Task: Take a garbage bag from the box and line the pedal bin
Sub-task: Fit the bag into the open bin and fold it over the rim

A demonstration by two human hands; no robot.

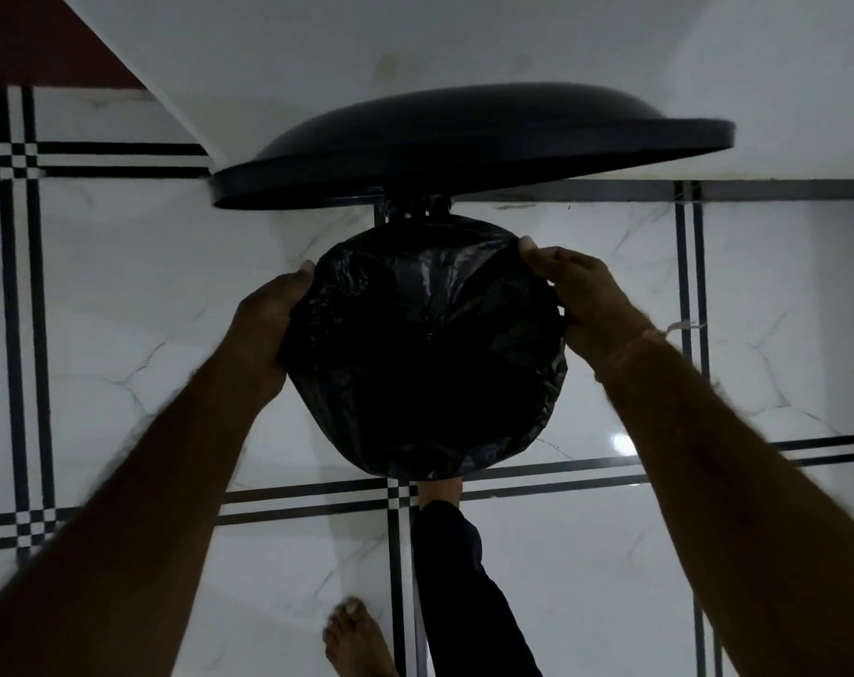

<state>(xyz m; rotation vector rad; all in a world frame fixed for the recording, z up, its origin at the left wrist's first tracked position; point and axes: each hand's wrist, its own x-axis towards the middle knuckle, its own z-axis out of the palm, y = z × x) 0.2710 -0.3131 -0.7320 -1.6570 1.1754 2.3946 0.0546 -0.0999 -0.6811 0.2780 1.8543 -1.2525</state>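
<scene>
Left grip [268,324]: fingers curl round the left edge of the garbage bag [425,364], thumb tip on top of the rim; closed tight on the plastic.
Right grip [586,300]: curls round the bag's right edge, thumb on top at the upper right; also holding plastic.
Garbage bag: black and crinkled, spread open over the mouth of the pedal bin [417,207]. Its edge drapes outside the rim and hides the bin body.
Lid [464,139]: black, domed, raised behind the bag.
Floor [122,310]: white marbled tiles with black border lines.
Wall [415,41]: pale, behind the lid.
Feet: one foot [439,491], below a dark trouser leg, reaches under the bin's near edge; pedal contact cannot be told. Bare foot [354,637] stands nearer.
Arms: both forearms bare, reaching forward, one on each side of the bin.
</scene>
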